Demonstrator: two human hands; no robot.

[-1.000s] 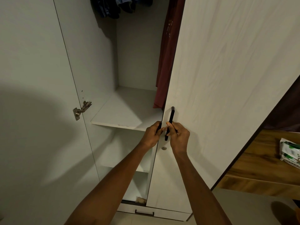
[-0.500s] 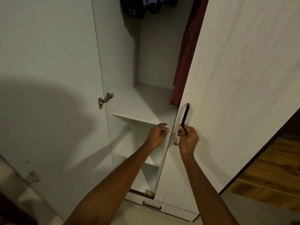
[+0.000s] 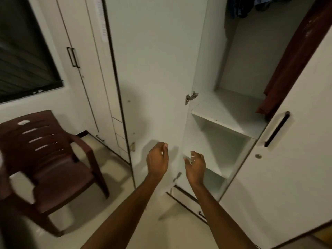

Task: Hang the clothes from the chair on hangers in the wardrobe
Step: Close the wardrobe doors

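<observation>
The white wardrobe [image 3: 231, 112] stands open in front of me, its left door [image 3: 152, 69] swung wide. A dark red garment [image 3: 291, 62] hangs inside on the right, and dark blue clothes [image 3: 240, 6] hang at the top. My left hand [image 3: 157, 159] and my right hand [image 3: 195, 165] float in front of the lower shelves, fingers loosely curled, holding nothing. A brown plastic chair [image 3: 52, 159] stands at the left with a bare seat; a blurred white shape shows at its far left edge.
The right wardrobe door [image 3: 294, 159] with a black handle [image 3: 276, 129] stands near my right arm. A second closed wardrobe [image 3: 84, 69] and a dark window [image 3: 23, 51] lie behind the chair. Pale floor tiles [image 3: 111, 200] spread between chair and wardrobe.
Both hands let go of the right door's handle and edge and drew back, lower and to the left. My view swung left, bringing the chair and window into sight.
</observation>
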